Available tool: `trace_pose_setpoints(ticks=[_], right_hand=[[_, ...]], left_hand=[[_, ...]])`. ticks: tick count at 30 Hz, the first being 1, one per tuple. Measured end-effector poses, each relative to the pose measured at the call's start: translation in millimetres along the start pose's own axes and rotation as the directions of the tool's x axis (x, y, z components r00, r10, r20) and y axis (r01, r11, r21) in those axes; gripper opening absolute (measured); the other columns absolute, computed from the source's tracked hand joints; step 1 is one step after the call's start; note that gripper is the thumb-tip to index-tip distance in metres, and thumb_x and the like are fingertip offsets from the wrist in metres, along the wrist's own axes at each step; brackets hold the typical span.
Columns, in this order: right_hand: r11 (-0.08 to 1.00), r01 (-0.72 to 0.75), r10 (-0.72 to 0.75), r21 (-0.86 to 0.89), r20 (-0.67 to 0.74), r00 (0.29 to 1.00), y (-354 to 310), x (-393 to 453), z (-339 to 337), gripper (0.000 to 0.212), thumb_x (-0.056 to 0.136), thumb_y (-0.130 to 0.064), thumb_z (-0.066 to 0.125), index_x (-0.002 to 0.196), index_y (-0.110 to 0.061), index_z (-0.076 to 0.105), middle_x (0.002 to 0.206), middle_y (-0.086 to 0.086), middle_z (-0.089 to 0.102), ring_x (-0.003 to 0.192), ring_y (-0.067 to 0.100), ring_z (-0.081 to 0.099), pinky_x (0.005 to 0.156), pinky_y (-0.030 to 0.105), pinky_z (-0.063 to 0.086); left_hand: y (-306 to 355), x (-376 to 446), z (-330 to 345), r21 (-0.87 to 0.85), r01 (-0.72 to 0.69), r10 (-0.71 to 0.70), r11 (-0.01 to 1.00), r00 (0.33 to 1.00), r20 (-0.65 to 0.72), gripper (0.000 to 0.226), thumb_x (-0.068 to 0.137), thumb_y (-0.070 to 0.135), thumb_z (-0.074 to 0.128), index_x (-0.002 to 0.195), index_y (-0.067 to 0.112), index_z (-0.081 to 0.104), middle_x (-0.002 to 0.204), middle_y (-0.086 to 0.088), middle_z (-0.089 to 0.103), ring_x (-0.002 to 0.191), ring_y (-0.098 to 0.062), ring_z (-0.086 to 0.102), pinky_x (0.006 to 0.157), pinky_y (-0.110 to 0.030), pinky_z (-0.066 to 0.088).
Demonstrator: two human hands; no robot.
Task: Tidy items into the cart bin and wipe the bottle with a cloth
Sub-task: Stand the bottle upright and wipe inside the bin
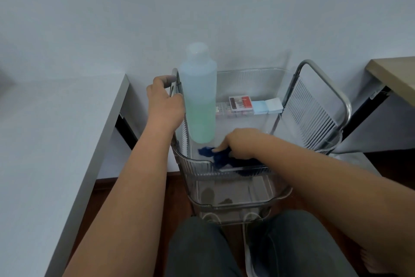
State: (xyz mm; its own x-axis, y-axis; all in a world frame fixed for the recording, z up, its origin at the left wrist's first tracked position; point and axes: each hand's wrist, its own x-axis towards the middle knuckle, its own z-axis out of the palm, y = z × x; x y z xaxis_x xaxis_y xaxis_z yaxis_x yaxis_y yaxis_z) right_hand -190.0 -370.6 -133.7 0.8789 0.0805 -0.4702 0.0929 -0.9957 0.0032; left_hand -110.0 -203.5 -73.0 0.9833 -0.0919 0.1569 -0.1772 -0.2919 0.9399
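The right hand (241, 144) is down inside the clear cart bin (195, 164), at its near end. Its fingers pinch and bunch up a dark blue cloth (215, 155) that lies on the bin floor. The left hand (165, 102) is curled round the metal cart handle (177, 83) on the left side, so the cart does not roll.

The bottle (199, 97) stands upright in the bin, by the left wall, just beyond the cloth. It has green liquid in the lower part and a pale cap on top.

The step now looks like picking up the cloth to wipe the bottle. To do it well, grab a good bunch of cloth so none drags. Lift it straight up and do not bump the bottle, because it is tall and could tip. One hand should hold the bottle while the other rubs it.

Now the count. There is one bottle and one cloth. At the far end of the bin lies one red and white box (240, 102), and next to it two light blue pads (268, 107) side by side. There are two hands.
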Motion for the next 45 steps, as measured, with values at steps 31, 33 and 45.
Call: trace_pose_setpoints(ticks=[31,33,45], right_hand=[[0.971,-0.192,0.183,0.142,0.080,0.980,-18,-28,-16,0.032,0.086,-0.017,0.068,0.118,-0.013,0.069,0.118,0.010,0.066,0.106,0.029,0.062,0.086,0.030,0.047],[0.961,-0.277,0.273,0.008,0.157,0.949,11,-44,-12,0.033,0.088,-0.019,0.065,0.120,-0.009,0.066,0.117,0.011,0.064,0.107,0.028,0.061,0.086,0.030,0.047],[0.950,-0.242,0.261,0.196,-0.074,0.963,-22,0,8,0.055,0.089,-0.023,0.063,0.140,-0.022,0.044,0.128,0.014,0.056,0.115,0.033,0.056,0.092,0.042,0.047]], left_hand=[[-8,8,-4,-0.032,0.001,-0.003,0.999,0.998,-0.064,0.034,0.087,0.006,0.056,0.110,0.030,0.049,0.128,0.003,0.051,0.085,0.005,0.051,0.062,-0.007,0.034],[-7,8,-4,-0.033,0.005,-0.007,0.999,0.998,-0.062,0.035,0.086,0.006,0.056,0.110,0.030,0.050,0.128,0.004,0.051,0.086,0.007,0.051,0.061,-0.005,0.032],[-11,7,0,-0.035,0.001,-0.004,0.999,0.997,-0.083,0.031,0.091,0.003,0.055,0.111,0.026,0.051,0.126,0.002,0.048,0.057,0.031,0.044,0.045,0.003,0.033]])
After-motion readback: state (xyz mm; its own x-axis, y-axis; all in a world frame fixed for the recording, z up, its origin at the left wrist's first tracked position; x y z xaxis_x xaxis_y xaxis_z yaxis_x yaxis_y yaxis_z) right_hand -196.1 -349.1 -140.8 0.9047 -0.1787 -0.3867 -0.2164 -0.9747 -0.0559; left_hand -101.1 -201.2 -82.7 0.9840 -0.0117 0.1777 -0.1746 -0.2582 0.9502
